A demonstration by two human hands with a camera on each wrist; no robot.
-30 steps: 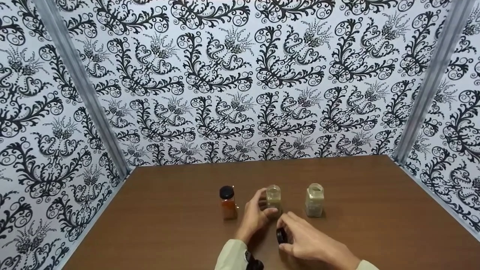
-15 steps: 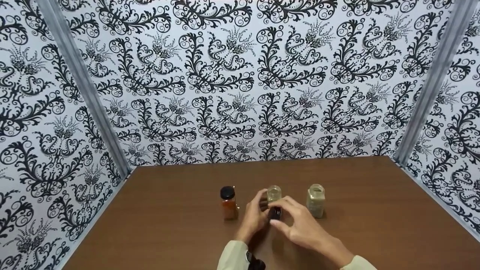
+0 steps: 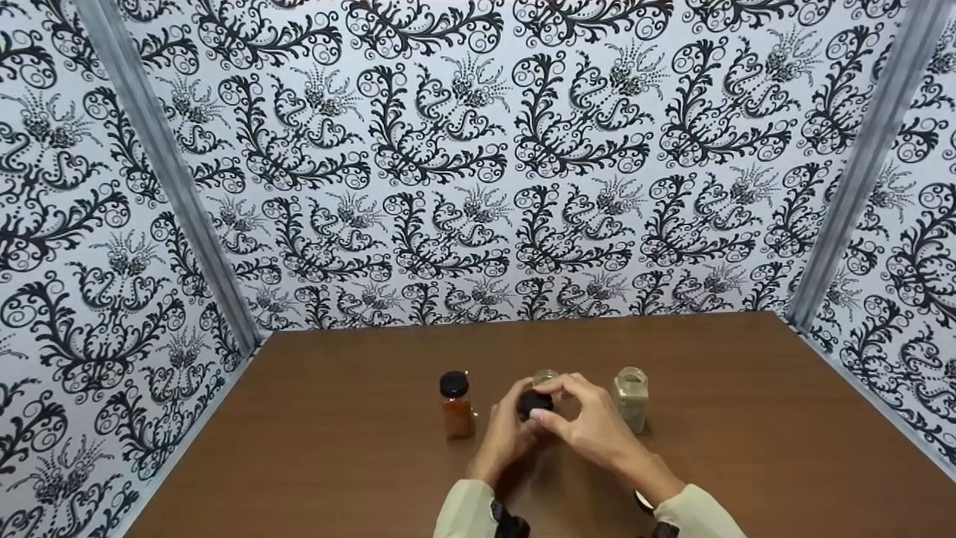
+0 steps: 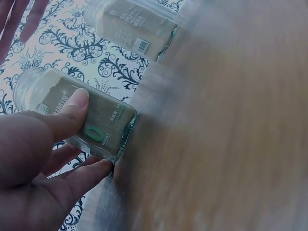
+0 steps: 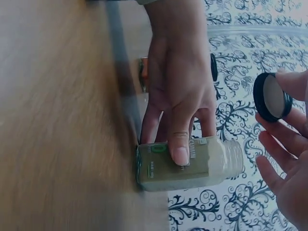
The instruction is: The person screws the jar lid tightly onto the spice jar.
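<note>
My left hand (image 3: pixel 502 437) grips an open glass spice jar (image 4: pixel 91 113) labelled cumin, filled with a brownish-green powder. The jar stands upright on the table, thumb on its label and fingers around the other side. Between the thumb and fingers of my right hand (image 3: pixel 605 430) is a black screw lid (image 5: pixel 273 96). It is tilted, its pale inside turned toward the jar's bare threaded mouth (image 5: pixel 234 158), with a gap between them in the right wrist view. In the head view the lid and hands cover most of the jar.
To the left stands a jar of orange-red spice (image 3: pixel 457 417) with its black cap on. A second uncapped jar (image 3: pixel 632 400) of pale powder stands to the right. Behind the brown table (image 3: pixel 358 388) rises a wall (image 3: pixel 478 187) with black scroll patterns.
My right hand has brought the black lid up and left from beside the jar to near its mouth. The left hand has kept its grip on the jar in place.
</note>
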